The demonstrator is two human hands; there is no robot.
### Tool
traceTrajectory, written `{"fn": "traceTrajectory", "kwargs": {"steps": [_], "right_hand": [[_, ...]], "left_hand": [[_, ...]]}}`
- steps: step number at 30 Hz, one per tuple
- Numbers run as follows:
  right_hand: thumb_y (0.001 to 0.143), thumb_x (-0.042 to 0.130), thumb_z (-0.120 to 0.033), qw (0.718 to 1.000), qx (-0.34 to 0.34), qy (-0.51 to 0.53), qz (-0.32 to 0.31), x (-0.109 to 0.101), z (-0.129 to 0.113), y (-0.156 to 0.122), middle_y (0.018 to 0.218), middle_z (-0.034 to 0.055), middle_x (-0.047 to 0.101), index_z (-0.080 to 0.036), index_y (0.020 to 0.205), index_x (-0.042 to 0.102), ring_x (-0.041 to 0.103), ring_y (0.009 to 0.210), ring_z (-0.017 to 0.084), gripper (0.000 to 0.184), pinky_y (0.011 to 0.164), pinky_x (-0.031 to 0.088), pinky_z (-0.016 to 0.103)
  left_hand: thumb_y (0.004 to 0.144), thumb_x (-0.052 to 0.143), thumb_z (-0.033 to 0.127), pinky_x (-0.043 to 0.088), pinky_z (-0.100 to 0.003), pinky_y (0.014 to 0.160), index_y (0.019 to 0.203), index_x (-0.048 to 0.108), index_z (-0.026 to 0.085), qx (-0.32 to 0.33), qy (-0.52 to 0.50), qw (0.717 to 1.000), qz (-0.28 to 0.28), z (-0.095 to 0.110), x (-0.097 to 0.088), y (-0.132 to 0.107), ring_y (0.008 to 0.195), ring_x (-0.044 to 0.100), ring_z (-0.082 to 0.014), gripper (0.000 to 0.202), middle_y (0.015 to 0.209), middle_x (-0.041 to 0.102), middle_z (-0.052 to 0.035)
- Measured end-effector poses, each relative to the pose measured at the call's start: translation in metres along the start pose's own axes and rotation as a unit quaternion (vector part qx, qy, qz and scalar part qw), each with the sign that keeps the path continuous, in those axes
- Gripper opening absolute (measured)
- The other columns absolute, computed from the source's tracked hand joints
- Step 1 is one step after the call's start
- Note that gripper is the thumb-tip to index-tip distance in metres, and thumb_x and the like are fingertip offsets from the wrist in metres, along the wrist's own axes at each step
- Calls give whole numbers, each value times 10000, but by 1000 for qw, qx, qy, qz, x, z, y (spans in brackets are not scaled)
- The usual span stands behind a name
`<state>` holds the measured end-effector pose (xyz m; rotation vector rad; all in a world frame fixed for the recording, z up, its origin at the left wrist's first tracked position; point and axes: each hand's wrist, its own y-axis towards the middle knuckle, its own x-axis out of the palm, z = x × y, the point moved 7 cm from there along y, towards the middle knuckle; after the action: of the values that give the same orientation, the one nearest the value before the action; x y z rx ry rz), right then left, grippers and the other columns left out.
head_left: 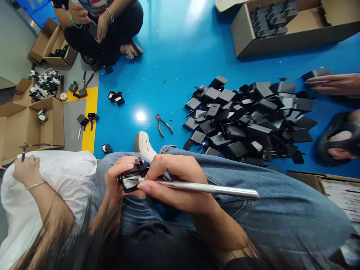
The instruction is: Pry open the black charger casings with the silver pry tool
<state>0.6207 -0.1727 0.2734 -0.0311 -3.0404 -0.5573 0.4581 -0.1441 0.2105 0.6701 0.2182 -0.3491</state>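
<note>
Head view, watched from my remote seat; landmark: the black case (129,185), pale inside, held above the lap.

Left hand (114,177): at the case's left side, grip clamped around it.

Right hand (180,180): just right of the case, grip pinched on a slim silver tool (208,187). The tool's long axis runs sideways, tip at the case's pale interior, butt well to the right; whether the tip touches, I cannot tell. Right fingers partly cover the case's right side; I see nothing else between tip and case.

Pliers (159,120): on the blue floor (168,86), beyond the case, slightly right.

Heap of black cases (236,131): farther right, beyond.

Co-worker's hand (26,172): well left.
</note>
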Motion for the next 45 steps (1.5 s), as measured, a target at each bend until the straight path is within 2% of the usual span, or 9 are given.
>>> {"fn": "traceTrajectory", "kwargs": {"steps": [5, 8, 11, 16, 18, 22, 30, 39, 45], "right_hand": [[801, 798, -177, 999, 13, 12, -30, -2, 1, -1, 635, -18, 673, -235, 752, 674, 576, 535, 126, 146, 502, 457, 256], [808, 799, -187, 1000, 22, 4, -4, -4, 4, -3, 598, -27, 646, -235, 756, 685, 517, 486, 108, 134, 456, 405, 248], [821, 792, -208, 1000, 20, -1, 24, -7, 6, -4, 551, -35, 612, -225, 699, 673, 481, 464, 96, 172, 451, 380, 246], [790, 822, -171, 998, 54, 20, -31, 0, 11, -3, 685, -17, 708, -205, 846, 737, 592, 543, 101, 107, 485, 433, 217], [833, 778, -154, 998, 42, 28, -26, 1, 11, -2, 695, -20, 712, -197, 881, 737, 598, 549, 93, 76, 500, 442, 208], [869, 736, -152, 998, -8, -15, 62, -1, 9, -4, 655, -45, 675, -192, 795, 674, 530, 505, 64, 105, 496, 411, 196], [890, 743, -246, 983, -43, -125, 128, 5, 3, -11, 599, -55, 640, -210, 730, 604, 490, 437, 60, 215, 438, 387, 211], [928, 717, -335, 987, -47, -104, 116, 17, 18, -8, 552, -60, 569, -209, 698, 581, 425, 416, 69, 295, 476, 432, 232], [998, 596, -377, 988, -20, -107, 106, 19, 28, -6, 573, -58, 550, -202, 690, 534, 454, 463, 61, 360, 461, 360, 215]], "left_hand": [[916, 626, 574, 639, -395, 814, 1220, 509, 298, 39, -39, 998, 21, 4, -2, 2, 948, 753, -222, 427, 1066, 731, -40], [920, 674, 481, 632, -377, 851, 1232, 517, 294, 51, -24, 998, 40, 6, -3, 4, 996, 748, -212, 396, 1081, 729, -32], [835, 796, 404, 624, -382, 889, 1232, 517, 302, 53, -16, 995, 77, 4, -6, 3, 1026, 742, -211, 496, 1118, 727, -17], [894, 723, 300, 612, -385, 907, 1177, 503, 296, 19, -31, 992, 123, -2, -7, 3, 1127, 714, -209, 359, 1231, 716, -29], [849, 771, 280, 608, -384, 904, 1151, 489, 290, 16, -18, 992, 121, -1, -7, 6, 1124, 715, -210, 414, 1222, 722, -36], [755, 857, 320, 601, -406, 905, 1082, 476, 272, 37, 17, 994, 105, 3, -7, 10, 1066, 720, -215, 504, 1139, 734, -34], [953, 638, 356, 577, -337, 807, 1096, 450, 270, 15, 72, 991, 110, -4, -6, 4, 1064, 682, -178, 251, 1144, 696, -54], [1038, 452, 435, 585, -378, 845, 974, 475, 256, -1, 78, 994, 77, 0, -4, 9, 1056, 686, -168, 192, 1121, 709, -33], [934, 674, 355, 582, -381, 861, 965, 480, 251, 29, 129, 990, 54, 9, 2, 13, 1076, 683, -175, 222, 1123, 739, -40]]}}
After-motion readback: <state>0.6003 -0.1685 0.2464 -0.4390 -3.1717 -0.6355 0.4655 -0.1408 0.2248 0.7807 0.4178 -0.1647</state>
